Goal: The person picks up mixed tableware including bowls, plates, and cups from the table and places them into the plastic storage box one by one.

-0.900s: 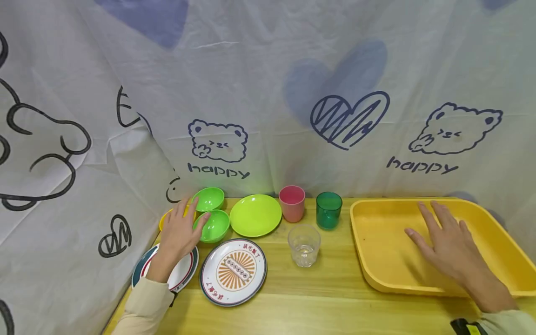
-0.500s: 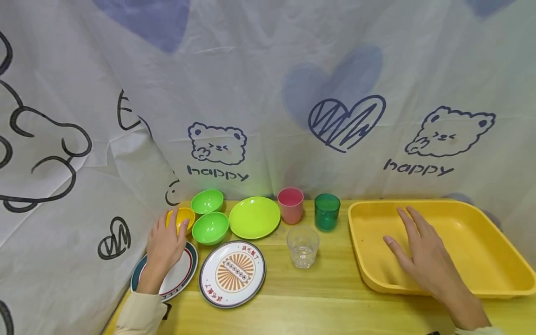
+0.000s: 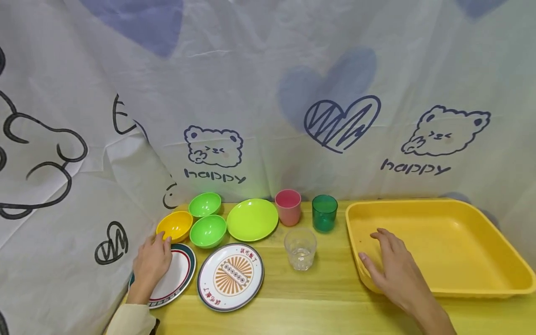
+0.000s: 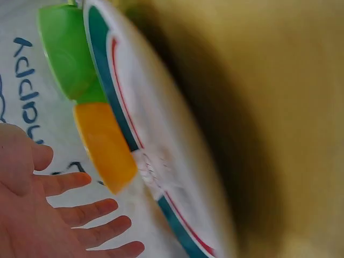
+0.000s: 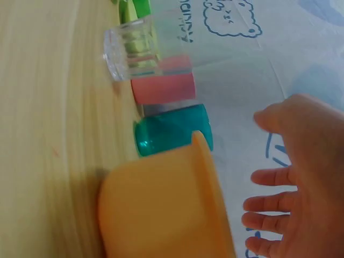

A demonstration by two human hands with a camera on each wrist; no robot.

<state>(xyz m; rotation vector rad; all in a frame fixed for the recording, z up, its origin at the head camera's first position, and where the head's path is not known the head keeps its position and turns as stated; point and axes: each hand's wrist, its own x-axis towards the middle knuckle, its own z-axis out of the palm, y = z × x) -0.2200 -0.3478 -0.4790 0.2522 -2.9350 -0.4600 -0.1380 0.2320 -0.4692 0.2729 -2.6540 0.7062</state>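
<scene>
My left hand [image 3: 151,263] hovers over the left part of a white plate with a teal and red rim [image 3: 177,279]. Its fingertips overlap the near rim of a yellow bowl [image 3: 176,227] in the head view. The left wrist view shows that hand [image 4: 64,209] with fingers spread and nothing in it, beside the yellow bowl [image 4: 105,145]. Over the left side of a large yellow tray [image 3: 460,251], my right hand [image 3: 395,272] is held palm down. In the right wrist view, the hand's fingers [image 5: 269,201] are extended, above the tray's wall [image 5: 161,209].
Two green bowls [image 3: 208,231] and a lime plate [image 3: 252,220] stand near the back. A pink cup [image 3: 288,208], a green cup [image 3: 324,214] and a clear glass [image 3: 301,251] stand left of the tray. A patterned white plate [image 3: 230,298] lies in front.
My left hand has drawn back toward me and left, from over the bowls to over the teal-rimmed plate, uncovering the yellow bowl. My right hand has moved left across the tray toward its left edge.
</scene>
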